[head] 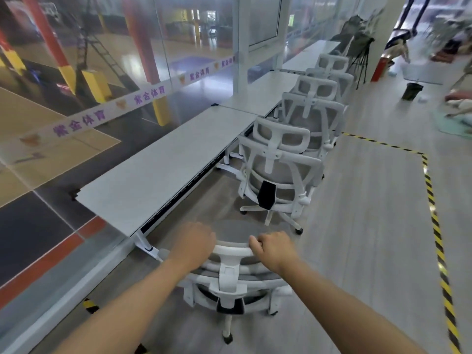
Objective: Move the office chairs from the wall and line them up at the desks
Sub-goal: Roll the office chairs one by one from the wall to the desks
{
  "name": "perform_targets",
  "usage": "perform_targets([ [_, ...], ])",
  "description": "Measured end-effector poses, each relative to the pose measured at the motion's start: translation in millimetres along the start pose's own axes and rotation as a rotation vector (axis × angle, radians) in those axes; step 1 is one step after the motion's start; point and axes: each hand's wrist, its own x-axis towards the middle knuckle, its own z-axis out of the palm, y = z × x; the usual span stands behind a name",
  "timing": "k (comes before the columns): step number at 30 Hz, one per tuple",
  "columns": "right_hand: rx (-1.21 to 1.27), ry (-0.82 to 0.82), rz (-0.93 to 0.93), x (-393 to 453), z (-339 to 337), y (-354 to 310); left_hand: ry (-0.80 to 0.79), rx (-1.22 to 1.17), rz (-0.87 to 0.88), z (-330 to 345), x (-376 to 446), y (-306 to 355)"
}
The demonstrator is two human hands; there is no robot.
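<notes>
A white-framed office chair with grey mesh (229, 274) stands right below me, its back toward me, facing the near end of a long white desk (163, 175). My left hand (194, 244) and my right hand (274, 247) both grip the top of its headrest, one at each end. Beyond it, several matching chairs line the desk row, the nearest (277, 172) tucked at the same desk, the others (314, 113) receding toward the back.
A glass wall (102, 72) runs along the far side of the desks on the left. Yellow-black floor tape (434, 205) marks a rectangle on the right. A tripod (362, 60) and a dark bin (411, 91) stand at the back right.
</notes>
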Motion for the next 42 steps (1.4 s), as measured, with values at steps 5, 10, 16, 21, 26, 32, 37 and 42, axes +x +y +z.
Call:
perform_targets([
  [5,-0.001,0.037,0.124,21.4,9.5,-42.4,0.031,-0.031,0.091,3.2,26.5,-50.9],
  [10,-0.018,0.087,0.251,30.0,25.9,-103.0,0.0,-0.066,0.203,-1.0,41.4,-110.6],
  [16,-0.056,0.091,0.386,29.9,45.2,-164.0,0.024,-0.133,0.283,-2.9,43.8,-162.7],
  [21,-0.025,0.116,0.434,17.3,48.7,-191.4,-0.021,-0.175,0.313,-3.6,31.4,-183.0],
  [26,-0.034,0.146,0.463,3.6,52.9,-205.6,-0.036,-0.208,0.345,-12.5,19.6,-187.4],
  [32,-0.028,0.148,0.451,-5.1,55.0,-215.3,-0.065,-0.214,0.36,-18.8,11.6,-194.1],
  [37,0.007,0.131,0.442,-9.6,49.8,-220.9,-0.192,-0.106,0.395,-33.7,11.5,-189.7],
  [42,0.105,0.082,0.515,-22.2,28.8,-212.7,-0.419,-0.056,0.461,-58.1,16.9,-146.0],
])
